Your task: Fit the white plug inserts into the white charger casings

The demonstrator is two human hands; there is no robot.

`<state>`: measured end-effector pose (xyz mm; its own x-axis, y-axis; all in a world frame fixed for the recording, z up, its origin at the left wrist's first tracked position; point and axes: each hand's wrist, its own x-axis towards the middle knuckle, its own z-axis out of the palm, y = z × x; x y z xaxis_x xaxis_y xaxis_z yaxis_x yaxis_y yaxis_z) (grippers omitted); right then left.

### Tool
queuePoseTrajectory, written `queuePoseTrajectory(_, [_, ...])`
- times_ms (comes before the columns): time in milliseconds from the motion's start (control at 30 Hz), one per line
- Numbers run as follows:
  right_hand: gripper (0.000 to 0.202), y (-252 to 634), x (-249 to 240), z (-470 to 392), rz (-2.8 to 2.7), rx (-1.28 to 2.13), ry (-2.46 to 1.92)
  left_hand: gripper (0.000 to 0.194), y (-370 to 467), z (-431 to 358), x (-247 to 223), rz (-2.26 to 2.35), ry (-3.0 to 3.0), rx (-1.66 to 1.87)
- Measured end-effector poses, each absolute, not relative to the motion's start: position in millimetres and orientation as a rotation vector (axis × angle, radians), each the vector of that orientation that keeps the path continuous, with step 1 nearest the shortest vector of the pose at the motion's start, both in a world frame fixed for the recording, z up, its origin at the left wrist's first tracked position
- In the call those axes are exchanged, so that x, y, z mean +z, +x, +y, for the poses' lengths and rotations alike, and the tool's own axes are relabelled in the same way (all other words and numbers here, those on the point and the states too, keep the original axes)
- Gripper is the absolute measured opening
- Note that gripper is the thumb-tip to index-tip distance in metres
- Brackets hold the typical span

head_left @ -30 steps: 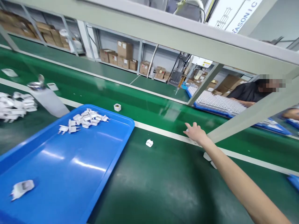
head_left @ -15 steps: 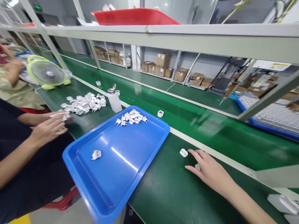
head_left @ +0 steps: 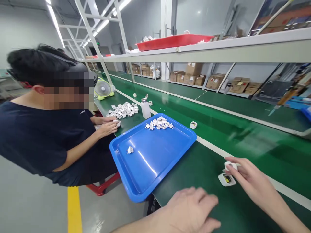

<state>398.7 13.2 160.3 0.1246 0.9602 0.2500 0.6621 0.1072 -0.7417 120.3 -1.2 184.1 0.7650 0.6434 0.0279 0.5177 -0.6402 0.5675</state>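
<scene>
The left hand (head_left: 194,210) is cut off at the frame's bottom edge, fingers loosely spread and flat on the matte green worktop (head_left: 194,168), holding nothing. The right hand (head_left: 252,184) pinches a small white plastic plug piece (head_left: 230,166) at its fingertips; an open-faced white charger shell (head_left: 226,179) lies just beside it. A glossy blue tray (head_left: 136,181) sits nearby.

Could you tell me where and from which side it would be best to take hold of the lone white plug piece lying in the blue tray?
Probably by its white body, coming from above. The lone plug piece lies flat on the blue tray, well apart from the pile of plug pieces, so nothing crowds a grip from the top. Its prongs look thin and small; the broader body offers the surer hold.
</scene>
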Motion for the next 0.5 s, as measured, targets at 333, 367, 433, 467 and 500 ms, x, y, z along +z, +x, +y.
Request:
queuePoseTrajectory(333, [0.047,437,123,-45,-1.110,0.456,-1.499,0.027,249,61,139,0.675,2.346,0.362])
queuePoseTrajectory(367, [0.044,436,119,-44,-1.106,0.434,-1.477,0.027,254,64,137,0.651,2.341,0.381])
queuePoseTrajectory(433, [0.038,433,115,-43,-1.113,0.407,-1.418,0.030,260,64,132,0.611,2.328,0.410])
queuePoseTrajectory(467, [0.037,430,114,-43,-1.118,0.407,-1.386,0.030,263,63,130,0.599,2.319,0.420])
queuePoseTrajectory(500, [0.038,427,113,-43,-1.125,0.418,-1.358,0.029,265,62,127,0.595,2.309,0.427])
